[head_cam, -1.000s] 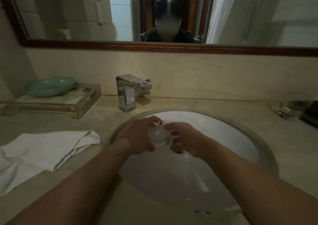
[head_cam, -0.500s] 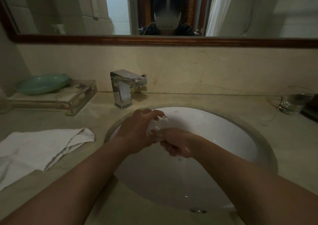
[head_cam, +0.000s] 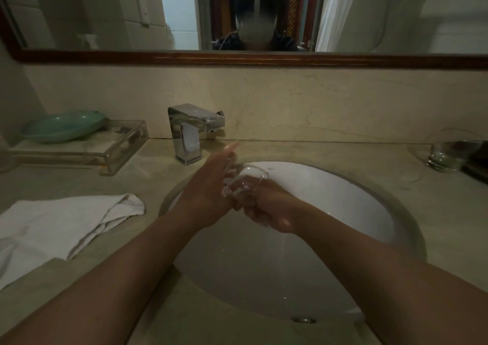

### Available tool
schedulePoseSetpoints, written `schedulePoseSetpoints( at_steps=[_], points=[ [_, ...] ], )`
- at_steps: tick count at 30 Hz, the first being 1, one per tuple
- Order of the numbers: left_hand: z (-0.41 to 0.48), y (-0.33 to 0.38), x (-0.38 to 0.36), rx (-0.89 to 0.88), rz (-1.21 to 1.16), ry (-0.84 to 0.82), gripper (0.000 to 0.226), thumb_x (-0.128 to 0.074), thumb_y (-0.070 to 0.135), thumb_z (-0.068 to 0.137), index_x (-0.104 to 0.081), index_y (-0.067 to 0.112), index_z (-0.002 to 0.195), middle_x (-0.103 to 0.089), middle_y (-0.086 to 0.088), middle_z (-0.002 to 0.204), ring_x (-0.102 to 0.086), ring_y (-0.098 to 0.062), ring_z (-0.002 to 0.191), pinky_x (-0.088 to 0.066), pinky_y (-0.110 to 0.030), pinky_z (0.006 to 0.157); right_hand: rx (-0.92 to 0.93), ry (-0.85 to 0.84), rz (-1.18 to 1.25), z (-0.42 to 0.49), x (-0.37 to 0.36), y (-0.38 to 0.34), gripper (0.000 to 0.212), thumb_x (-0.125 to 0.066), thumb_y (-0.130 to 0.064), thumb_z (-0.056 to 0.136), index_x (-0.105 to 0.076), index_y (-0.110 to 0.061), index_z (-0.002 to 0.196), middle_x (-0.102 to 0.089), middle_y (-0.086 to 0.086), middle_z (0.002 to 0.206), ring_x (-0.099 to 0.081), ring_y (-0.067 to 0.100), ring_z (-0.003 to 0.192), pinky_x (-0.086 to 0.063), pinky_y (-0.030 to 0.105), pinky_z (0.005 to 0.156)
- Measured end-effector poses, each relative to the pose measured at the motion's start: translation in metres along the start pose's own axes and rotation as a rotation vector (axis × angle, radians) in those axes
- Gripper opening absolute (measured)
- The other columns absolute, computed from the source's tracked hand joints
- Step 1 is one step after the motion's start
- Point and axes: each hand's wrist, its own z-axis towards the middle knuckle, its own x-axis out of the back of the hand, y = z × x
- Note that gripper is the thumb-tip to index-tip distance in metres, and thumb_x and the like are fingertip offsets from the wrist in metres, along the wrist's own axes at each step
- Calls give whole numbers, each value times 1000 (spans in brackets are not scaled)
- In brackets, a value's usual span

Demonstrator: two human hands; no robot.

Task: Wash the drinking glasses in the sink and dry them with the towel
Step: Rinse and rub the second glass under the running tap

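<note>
A clear drinking glass (head_cam: pixel 247 179) is held tilted over the white sink (head_cam: pixel 343 204), its mouth facing up and to the right. My right hand (head_cam: pixel 266 210) grips it from below and behind. My left hand (head_cam: pixel 211 186) lies flat against the glass's left side with fingers stretched toward the tap. A second clear glass (head_cam: pixel 446 155) stands on the counter at the far right. A crumpled white towel (head_cam: pixel 60 225) lies on the counter left of the sink.
A chrome tap (head_cam: pixel 191 130) stands behind the sink, with no water stream visible. At the back left a clear tray (head_cam: pixel 116 149) carries a green dish (head_cam: pixel 63 126). A dark object sits at the right edge beside the second glass. A wood-framed mirror runs above.
My left hand has gone from wrapping the glass to lying flat with fingers extended. The glass has turned so its open mouth now shows. Both hands stayed over the sink.
</note>
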Motion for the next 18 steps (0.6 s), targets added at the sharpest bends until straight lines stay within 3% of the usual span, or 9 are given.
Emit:
schedulePoseSetpoints(
  at_steps=[1,3,5,7,9,12,16,18],
  points=[
    [1,-2,-1,87,-61,4,92,-89,18,76,-41,25,154,-58,2,139,-60,-13,119,-54,-34,96,7,-9,11,-2,2,-2,19,-53,-14,98,-69,-10,106,-65,7,71,-49,10,45,-28,17,35],
    [3,-6,1,262,-256,-29,59,-80,5,83,-60,24,135,-67,-3,129,-72,-19,100,-64,-44,81,11,23,18,-7,1,-7,19,-53,-12,100,-68,-5,109,-70,14,76,-59,11,45,-35,17,38],
    [4,-8,5,300,-305,-101,41,-66,-4,90,-66,22,122,-70,-9,121,-75,-24,92,-65,-49,78,14,79,-23,-7,-1,-6,19,-54,-12,100,-68,-5,111,-71,18,81,-64,13,46,-41,18,42],
    [3,-3,5,323,-417,-215,39,-67,1,92,-65,24,123,-67,-4,124,-72,-15,99,-63,-30,81,83,122,-139,-5,-2,-2,19,-52,-14,102,-69,-9,111,-74,18,83,-68,17,52,-48,24,51],
    [-3,1,3,329,-499,-253,48,-79,19,89,-59,25,132,-62,4,129,-66,-7,105,-58,-18,83,165,154,-278,-6,-3,2,22,-46,-9,104,-66,-12,113,-74,15,77,-65,11,47,-44,20,44],
    [-6,5,4,365,-544,-217,77,-90,30,76,-46,29,139,-63,5,121,-67,-7,103,-60,-20,81,235,176,-362,-8,-4,3,21,-48,-11,105,-61,-15,120,-70,8,76,-57,1,39,-35,15,34],
    [-5,3,3,239,-430,-179,99,-98,25,64,-43,31,146,-60,19,126,-65,6,106,-57,-20,91,272,146,-250,-4,-7,3,32,-56,-18,103,-53,-20,135,-71,8,102,-70,12,62,-52,23,47],
    [-4,4,2,216,-463,-168,101,-98,20,64,-41,31,147,-58,21,127,-64,10,106,-56,-16,88,302,169,-220,0,-3,5,31,-54,-24,104,-54,-21,135,-73,10,105,-72,23,72,-54,32,53]
  ],
)
